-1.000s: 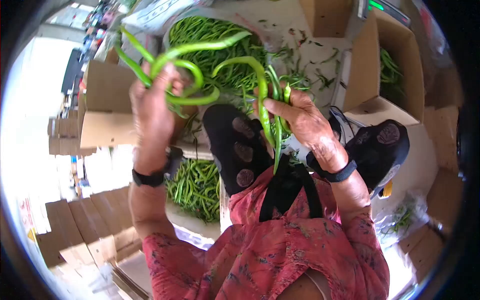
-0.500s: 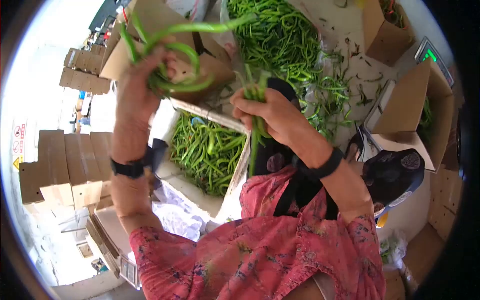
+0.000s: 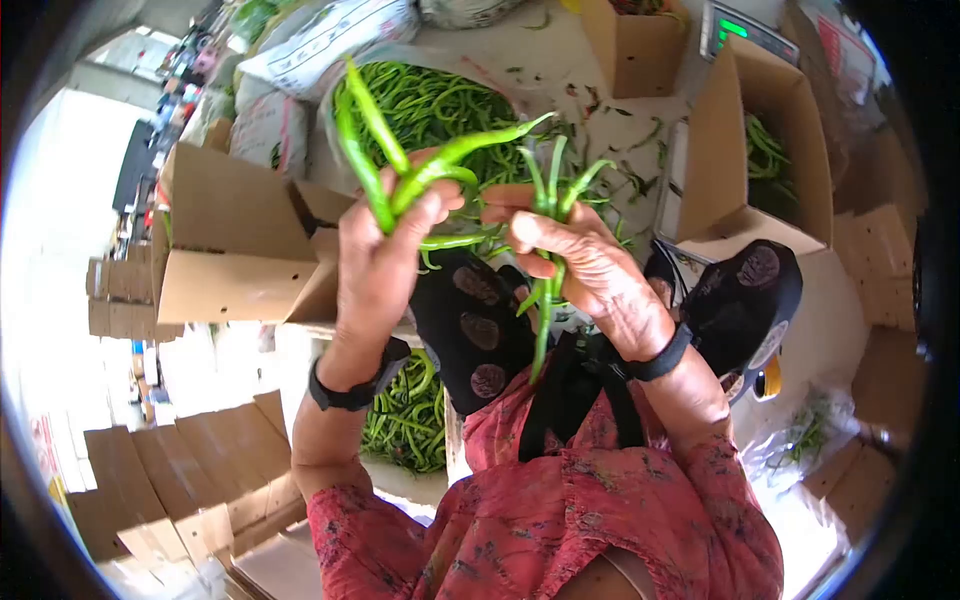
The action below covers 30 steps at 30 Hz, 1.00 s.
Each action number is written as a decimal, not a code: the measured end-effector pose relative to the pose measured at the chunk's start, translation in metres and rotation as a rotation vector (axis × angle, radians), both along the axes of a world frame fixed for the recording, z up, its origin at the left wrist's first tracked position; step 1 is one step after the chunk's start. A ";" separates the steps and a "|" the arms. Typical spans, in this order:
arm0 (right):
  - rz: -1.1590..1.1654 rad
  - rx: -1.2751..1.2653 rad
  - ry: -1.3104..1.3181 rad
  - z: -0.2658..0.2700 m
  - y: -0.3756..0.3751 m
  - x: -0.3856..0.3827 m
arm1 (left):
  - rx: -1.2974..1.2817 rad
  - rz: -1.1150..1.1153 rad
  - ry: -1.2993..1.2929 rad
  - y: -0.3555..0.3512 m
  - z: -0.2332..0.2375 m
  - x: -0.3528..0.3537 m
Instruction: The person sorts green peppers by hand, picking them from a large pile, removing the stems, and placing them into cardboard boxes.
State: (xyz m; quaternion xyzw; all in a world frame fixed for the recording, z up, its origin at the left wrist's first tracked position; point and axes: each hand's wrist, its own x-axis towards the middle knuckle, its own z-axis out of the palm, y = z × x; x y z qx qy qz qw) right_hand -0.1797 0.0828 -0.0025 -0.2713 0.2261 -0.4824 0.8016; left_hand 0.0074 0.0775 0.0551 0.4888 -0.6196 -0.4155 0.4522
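The left hand (image 3: pixel 385 262) is closed in a fist around a bunch of long green peppers (image 3: pixel 362 165), which fan out of the grip from 11 o'clock round to 2 o'clock. The right hand (image 3: pixel 590 270) is held just beside it at 3 o'clock, the fingers pinched shut on a smaller clutch of peppers (image 3: pixel 547 190). The long axis of this clutch runs from 12 to 6 o'clock, with the stalks up and the tips hanging below the palm. The two lots are level and near each other. Whether the fingertips touch cannot be told.

A dark wristband (image 3: pixel 345 392) is worn on the left wrist.

Behind the hands, at 12 o'clock, a loose pile of peppers (image 3: pixel 430 100) is heaped. Below them, at 6 o'clock, black shoes (image 3: pixel 475 320) and a part-filled carton of peppers (image 3: pixel 405 420) are seen. An open cardboard box (image 3: pixel 230 240) stands at 9 o'clock. A second box (image 3: pixel 760 130), with peppers inside, stands at 2 o'clock beside a scale (image 3: pixel 740 25).
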 end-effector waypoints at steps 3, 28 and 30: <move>-0.049 -0.168 0.083 0.006 0.001 0.001 | -0.552 -0.067 -0.735 -0.009 -0.023 -0.032; 0.021 -0.113 -0.664 -0.052 -0.044 -0.090 | -0.291 0.205 -0.075 0.022 -0.005 -0.057; 0.040 -0.130 -0.739 -0.052 -0.044 -0.091 | -0.117 0.097 0.028 0.018 -0.017 -0.050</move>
